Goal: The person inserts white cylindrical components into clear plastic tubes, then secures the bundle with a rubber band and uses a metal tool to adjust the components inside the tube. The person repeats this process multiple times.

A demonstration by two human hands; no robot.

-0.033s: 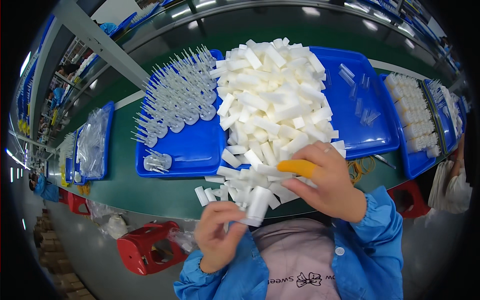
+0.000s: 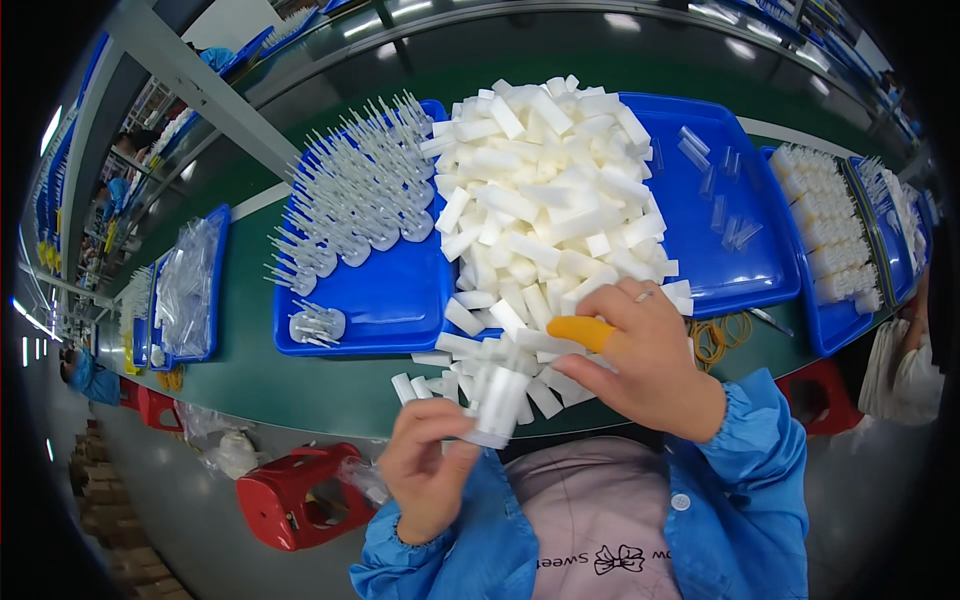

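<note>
My left hand (image 2: 428, 465) grips a bundle of clear and white plastic pieces (image 2: 497, 398), held upright just off the table's near edge. My right hand (image 2: 645, 355) rests on the near edge of a big heap of white foam sticks (image 2: 540, 190). Its forefinger wears an orange finger cot (image 2: 580, 331) and points left over the sticks. Its fingers are curled, and I cannot see whether they pinch a stick. Loose sticks (image 2: 455, 345) lie between the two hands.
A blue tray (image 2: 400, 300) to the left holds rows of clear spiked plastic parts (image 2: 365, 195). Another blue tray (image 2: 735, 265) is to the right, and a further one with white pieces (image 2: 830, 235). Yellow rubber bands (image 2: 715, 340) lie on the green table (image 2: 330, 395). Red stools (image 2: 300, 495) stand below.
</note>
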